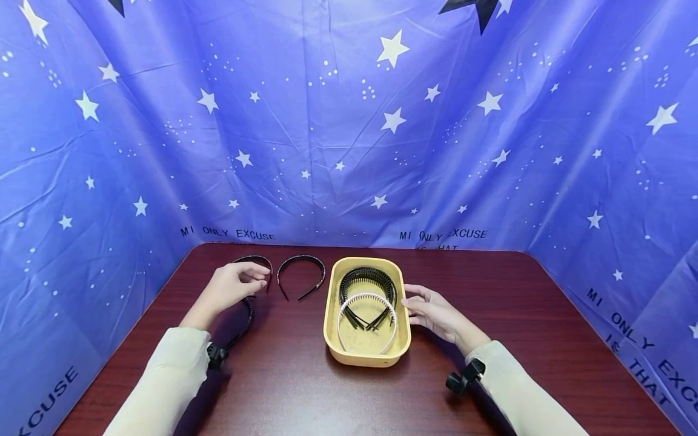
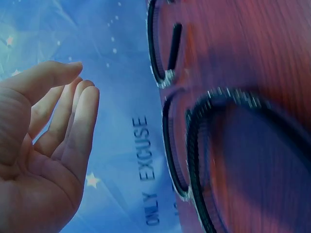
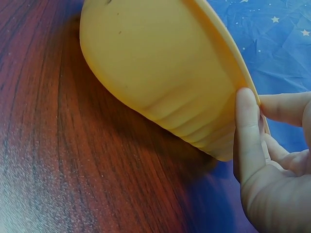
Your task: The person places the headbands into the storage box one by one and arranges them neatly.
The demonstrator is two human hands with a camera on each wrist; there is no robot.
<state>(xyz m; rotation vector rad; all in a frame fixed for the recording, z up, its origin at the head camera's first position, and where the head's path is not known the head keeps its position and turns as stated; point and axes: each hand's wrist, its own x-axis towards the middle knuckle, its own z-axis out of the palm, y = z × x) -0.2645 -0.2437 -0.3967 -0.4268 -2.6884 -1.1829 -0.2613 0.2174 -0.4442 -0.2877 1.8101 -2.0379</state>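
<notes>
A yellow plastic box [image 1: 329,315] stands at the middle of the table. Inside it, several black toothed headbands [image 1: 366,273] lie nested, and a pale pink headband [image 1: 366,296] lies over their near part. My right hand [image 1: 440,313] holds the box by its right rim, thumb [image 3: 246,116] against the outer wall. Over the table's left side, my left hand [image 1: 231,287] hangs with loosely bent fingers and nothing in them. Beneath and behind it are a dark patterned headband [image 1: 269,266] and another dark headband [image 1: 250,316], partly hidden by hand and wrist.
One more dark patterned headband [image 1: 302,258] lies between the left hand and the box. The reddish-brown wooden table [image 1: 305,393] ends at a blue star-printed curtain [image 1: 338,151] at the back and sides. Each wrist carries a black camera mount [image 1: 466,376].
</notes>
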